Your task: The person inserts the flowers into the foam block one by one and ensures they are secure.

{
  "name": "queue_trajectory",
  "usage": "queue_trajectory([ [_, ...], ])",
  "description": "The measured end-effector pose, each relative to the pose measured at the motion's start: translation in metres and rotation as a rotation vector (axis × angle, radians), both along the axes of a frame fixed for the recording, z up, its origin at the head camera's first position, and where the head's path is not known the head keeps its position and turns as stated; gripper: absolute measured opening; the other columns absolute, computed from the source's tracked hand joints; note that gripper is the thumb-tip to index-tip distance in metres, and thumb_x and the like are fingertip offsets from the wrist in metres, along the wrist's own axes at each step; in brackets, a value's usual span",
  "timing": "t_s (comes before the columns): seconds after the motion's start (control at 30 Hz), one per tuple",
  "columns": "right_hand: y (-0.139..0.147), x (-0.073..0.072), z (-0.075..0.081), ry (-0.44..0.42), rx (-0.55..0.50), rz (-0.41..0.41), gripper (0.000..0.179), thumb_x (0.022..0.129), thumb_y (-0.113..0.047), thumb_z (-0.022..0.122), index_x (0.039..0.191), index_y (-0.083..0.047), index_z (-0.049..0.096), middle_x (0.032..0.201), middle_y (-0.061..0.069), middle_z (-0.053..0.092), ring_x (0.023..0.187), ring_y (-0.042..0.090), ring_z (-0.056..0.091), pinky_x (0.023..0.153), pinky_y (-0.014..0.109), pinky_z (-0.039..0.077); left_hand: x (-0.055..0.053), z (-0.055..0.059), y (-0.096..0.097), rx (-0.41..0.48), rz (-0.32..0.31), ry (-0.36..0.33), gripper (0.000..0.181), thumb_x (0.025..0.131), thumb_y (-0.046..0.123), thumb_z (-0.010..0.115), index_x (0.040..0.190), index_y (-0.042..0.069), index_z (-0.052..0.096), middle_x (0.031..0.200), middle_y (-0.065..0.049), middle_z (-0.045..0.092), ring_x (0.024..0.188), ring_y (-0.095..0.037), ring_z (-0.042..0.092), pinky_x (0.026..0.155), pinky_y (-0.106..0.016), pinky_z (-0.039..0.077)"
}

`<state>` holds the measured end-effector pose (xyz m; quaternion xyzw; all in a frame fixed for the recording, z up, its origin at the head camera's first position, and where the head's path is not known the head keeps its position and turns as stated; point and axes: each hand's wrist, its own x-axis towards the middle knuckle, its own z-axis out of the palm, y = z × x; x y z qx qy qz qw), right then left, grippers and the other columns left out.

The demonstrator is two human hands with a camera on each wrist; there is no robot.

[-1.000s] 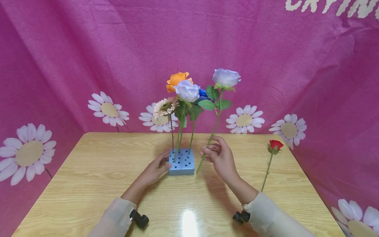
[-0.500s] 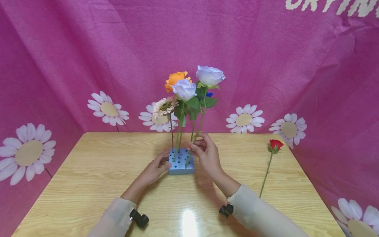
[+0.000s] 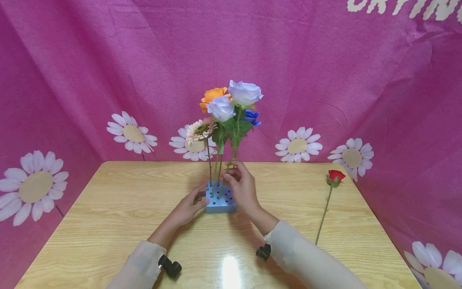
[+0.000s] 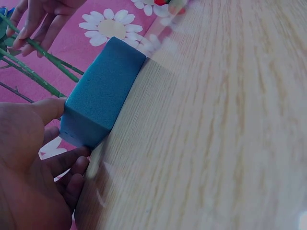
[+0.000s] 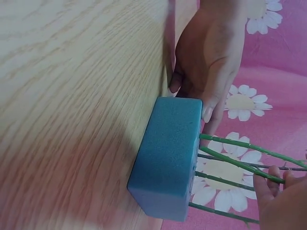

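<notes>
Near the middle of the table sits a blue block point(image 3: 221, 209) with rows of holes in its top. My left hand point(image 3: 187, 205) holds its left end, the thumb at the upper edge in the left wrist view. My right hand point(image 3: 246, 192) pinches the green stem of a pale lilac rose point(image 3: 246, 94), whose lower end meets the block's top among the holes. Other stems stand in the block: a second lilac rose point(image 3: 221, 108), an orange rose point(image 3: 213, 96), a blue flower point(image 3: 251, 117) and a cream gerbera point(image 3: 199, 130). Leaves hide parts of the stems.
A red rose point(image 3: 336, 177) lies on the right side of the wooden table point(image 3: 108, 208), its stem toward me. Behind the table hangs a pink cloth point(image 3: 162, 60) printed with white daisies.
My right hand has carried the lilac rose leftward, from beside the block to over it, its stem end now at the block's top. The left hand has stayed in place.
</notes>
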<state>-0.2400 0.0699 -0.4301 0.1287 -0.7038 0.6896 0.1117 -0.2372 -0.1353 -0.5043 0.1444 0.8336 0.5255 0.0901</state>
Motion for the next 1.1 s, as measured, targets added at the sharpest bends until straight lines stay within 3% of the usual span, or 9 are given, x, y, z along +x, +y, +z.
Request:
queue_trajectory([
  [0.17,-0.003,-0.003,-0.002,0.009,0.007,0.008,0.03,0.096,0.011,0.062,0.123,-0.001,0.061,0.103,0.034,0.07,0.095,0.047,0.072,0.081,0.034,0.063,0.002,0.002,0.0,-0.006,0.017,-0.014,0.064,0.106,0.023,0.06,0.163,0.014,0.031,0.15,-0.023,0.052,0.14,-0.044,0.046,0.119,-0.059,0.032],
  [0.37,-0.005,-0.006,-0.008,0.045,0.095,-0.025,0.027,0.096,0.007,0.065,0.121,-0.004,0.063,0.098,0.022,0.075,0.09,0.035,0.074,0.078,0.033,0.063,0.002,0.002,0.001,-0.007,0.028,-0.024,0.065,0.106,0.022,0.061,0.163,0.015,0.031,0.15,-0.022,0.053,0.14,-0.043,0.047,0.12,-0.059,0.032],
  [0.6,-0.006,-0.007,-0.017,0.068,0.169,-0.045,0.028,0.095,0.006,0.067,0.122,-0.002,0.063,0.099,0.019,0.077,0.09,0.033,0.075,0.079,0.033,0.063,0.002,0.002,0.002,-0.002,0.008,0.001,0.063,0.107,0.02,0.059,0.162,0.008,0.03,0.154,-0.024,0.048,0.144,-0.041,0.044,0.12,-0.056,0.033],
  [0.8,-0.006,-0.004,-0.022,0.053,0.187,-0.018,0.03,0.097,0.006,0.065,0.127,0.002,0.06,0.1,0.021,0.076,0.091,0.031,0.075,0.081,0.031,0.063,0.002,0.003,0.001,0.002,0.006,-0.002,0.064,0.107,0.02,0.058,0.162,0.008,0.029,0.154,-0.025,0.048,0.144,-0.043,0.043,0.12,-0.058,0.032],
  [0.93,-0.006,-0.003,-0.024,0.042,0.212,-0.013,0.031,0.098,0.004,0.064,0.128,-0.002,0.06,0.1,0.019,0.076,0.091,0.028,0.074,0.081,0.03,0.062,0.002,0.003,0.001,-0.004,0.009,0.004,0.064,0.107,0.021,0.058,0.162,0.008,0.029,0.153,-0.026,0.048,0.143,-0.044,0.044,0.119,-0.059,0.033],
  [1.1,-0.007,-0.002,-0.025,0.049,0.21,-0.014,0.028,0.098,0.005,0.065,0.124,-0.005,0.061,0.098,0.016,0.077,0.091,0.032,0.075,0.08,0.031,0.062,0.002,0.002,0.002,-0.001,0.024,-0.021,0.064,0.107,0.021,0.059,0.163,0.012,0.03,0.154,-0.022,0.049,0.144,-0.041,0.044,0.12,-0.056,0.033],
])
